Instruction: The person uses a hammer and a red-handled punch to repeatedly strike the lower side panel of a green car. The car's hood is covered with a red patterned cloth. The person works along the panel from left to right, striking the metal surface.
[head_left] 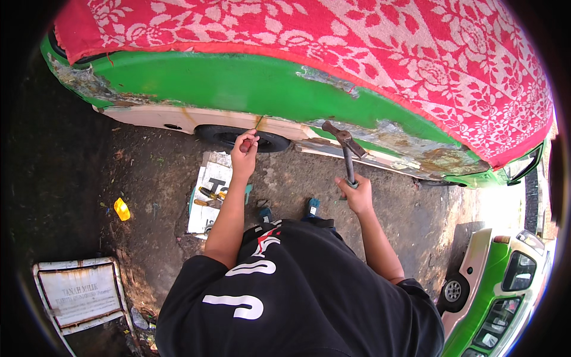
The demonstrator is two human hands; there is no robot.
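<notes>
My left hand (242,156) is closed around the red handle of a screwdriver (245,145). Its thin shaft points up at the lower side of a green and cream vehicle (202,83), just above a black wheel (275,143); the tip appears to meet the panel. In my right hand (358,194) is a hammer (348,160), gripped by its handle, with its rusty head raised to the right of the screwdriver and apart from it. Bare grey and rusty patches (410,140) show in the paintwork beyond the hammer.
A red floral cloth (309,30) covers the vehicle's upper part. Tools with yellow handles (209,193) lie on a white board (199,221) near my feet. A yellow object (122,209) and a framed sign (77,291) are at left; another green vehicle (491,300) stands lower right.
</notes>
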